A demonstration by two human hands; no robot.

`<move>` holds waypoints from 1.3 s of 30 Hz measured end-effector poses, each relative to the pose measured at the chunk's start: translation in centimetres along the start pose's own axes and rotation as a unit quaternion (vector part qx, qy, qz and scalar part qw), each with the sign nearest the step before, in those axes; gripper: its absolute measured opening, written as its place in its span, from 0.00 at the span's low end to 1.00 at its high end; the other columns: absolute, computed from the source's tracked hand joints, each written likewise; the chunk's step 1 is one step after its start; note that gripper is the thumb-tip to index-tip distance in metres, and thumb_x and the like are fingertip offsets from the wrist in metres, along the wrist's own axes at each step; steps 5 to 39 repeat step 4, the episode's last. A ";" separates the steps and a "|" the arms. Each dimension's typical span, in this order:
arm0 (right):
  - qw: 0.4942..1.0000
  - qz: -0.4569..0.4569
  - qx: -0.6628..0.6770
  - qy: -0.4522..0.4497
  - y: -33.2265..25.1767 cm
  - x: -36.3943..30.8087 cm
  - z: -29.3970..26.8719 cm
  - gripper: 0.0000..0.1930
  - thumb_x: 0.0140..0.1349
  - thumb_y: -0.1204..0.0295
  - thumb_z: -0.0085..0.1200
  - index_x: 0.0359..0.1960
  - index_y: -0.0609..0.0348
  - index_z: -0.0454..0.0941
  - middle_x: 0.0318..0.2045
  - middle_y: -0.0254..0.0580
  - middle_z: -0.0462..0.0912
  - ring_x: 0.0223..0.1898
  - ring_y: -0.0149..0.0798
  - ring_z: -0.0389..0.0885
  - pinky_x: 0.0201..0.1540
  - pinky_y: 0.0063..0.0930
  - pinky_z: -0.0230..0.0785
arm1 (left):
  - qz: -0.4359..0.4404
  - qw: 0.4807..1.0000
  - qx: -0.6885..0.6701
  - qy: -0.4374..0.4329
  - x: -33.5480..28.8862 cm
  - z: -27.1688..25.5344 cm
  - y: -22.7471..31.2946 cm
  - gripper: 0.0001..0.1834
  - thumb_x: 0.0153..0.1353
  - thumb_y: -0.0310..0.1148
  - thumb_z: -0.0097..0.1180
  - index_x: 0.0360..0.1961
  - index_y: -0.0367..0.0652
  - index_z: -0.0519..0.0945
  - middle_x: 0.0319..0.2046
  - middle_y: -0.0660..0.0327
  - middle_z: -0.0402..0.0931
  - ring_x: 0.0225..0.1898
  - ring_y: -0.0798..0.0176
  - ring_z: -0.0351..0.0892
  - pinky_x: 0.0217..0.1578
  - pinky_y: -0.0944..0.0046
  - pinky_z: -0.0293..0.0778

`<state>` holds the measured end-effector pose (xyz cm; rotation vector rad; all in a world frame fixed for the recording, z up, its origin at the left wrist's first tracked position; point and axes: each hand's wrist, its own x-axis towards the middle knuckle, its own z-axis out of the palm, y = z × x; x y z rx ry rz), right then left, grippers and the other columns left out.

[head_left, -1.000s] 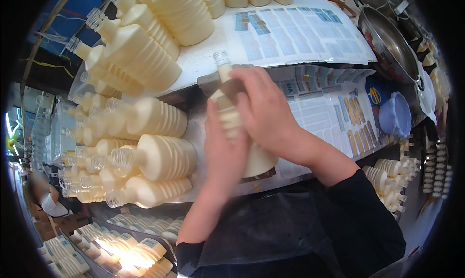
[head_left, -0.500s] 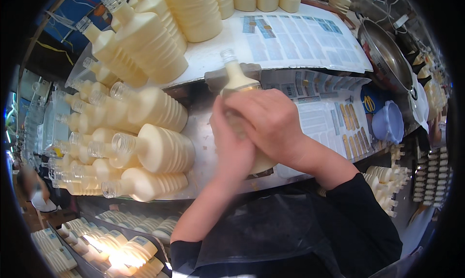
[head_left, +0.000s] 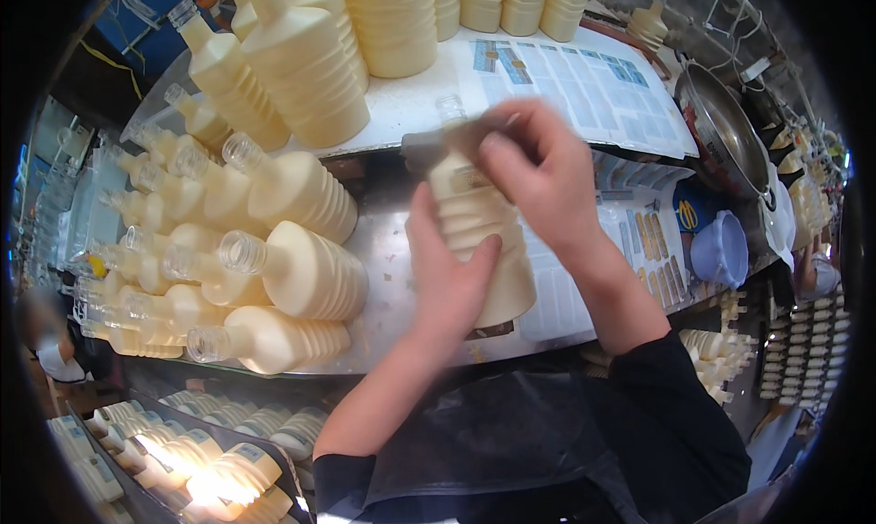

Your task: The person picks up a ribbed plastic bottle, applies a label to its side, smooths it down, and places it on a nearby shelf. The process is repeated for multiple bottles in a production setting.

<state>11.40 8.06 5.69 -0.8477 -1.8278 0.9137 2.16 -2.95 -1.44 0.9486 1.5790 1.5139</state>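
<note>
In the middle of the bench a cream ribbed bottle (head_left: 502, 273) with a clear threaded neck lies tilted, its neck pointing away from me. My left hand (head_left: 449, 282) grips its left side, thumb across the ribs. My right hand (head_left: 543, 173) is over the bottle's shoulder, fingers curled together and blurred by motion. At those fingertips is a dark brownish patch (head_left: 476, 141), too smeared to name. A small gold-toned label (head_left: 470, 177) shows on the shoulder below it. Beside the neck a dark grey block (head_left: 422, 150) is partly visible.
Several similar bottles (head_left: 315, 273) lie stacked at left, and others (head_left: 306, 68) stand along the back. Label sheets (head_left: 584, 86) cover the rear shelf; gold strips (head_left: 652, 237) lie at right. Beyond are a lilac bucket (head_left: 721, 250) and a metal pan (head_left: 725, 127). Labelled bottles (head_left: 219, 469) fill crates at lower left.
My right hand has lifted off the bottle's body and moved up and away toward its shoulder. My left hand now shows more openly on the bottle's side. The view has shifted slightly.
</note>
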 end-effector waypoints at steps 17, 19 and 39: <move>0.999 0.007 -0.043 -0.019 0.6 1.7 2.3 0.32 0.69 0.75 0.54 0.74 0.57 0.60 0.62 0.53 0.78 0.59 0.35 0.79 0.59 0.24 0.72 | 0.001 1.000 -0.002 -0.003 0.0 0.1 0.2 0.52 0.58 0.31 0.68 0.76 0.31 0.48 0.70 0.41 0.54 0.73 0.43 0.57 0.73 0.51 0.56; 0.999 0.007 -0.043 -0.019 0.6 1.7 2.3 0.32 0.69 0.75 0.54 0.74 0.57 0.60 0.62 0.53 0.78 0.59 0.35 0.79 0.59 0.24 0.72 | 0.001 1.000 -0.002 -0.003 0.0 0.1 0.2 0.52 0.58 0.31 0.68 0.76 0.31 0.48 0.70 0.41 0.54 0.73 0.43 0.57 0.73 0.51 0.56; 0.999 0.007 -0.043 -0.019 0.6 1.7 2.3 0.32 0.69 0.75 0.54 0.74 0.57 0.60 0.62 0.53 0.78 0.59 0.35 0.79 0.59 0.24 0.72 | 0.001 1.000 -0.002 -0.003 0.0 0.1 0.2 0.52 0.58 0.31 0.68 0.76 0.31 0.48 0.70 0.41 0.54 0.73 0.43 0.57 0.73 0.51 0.56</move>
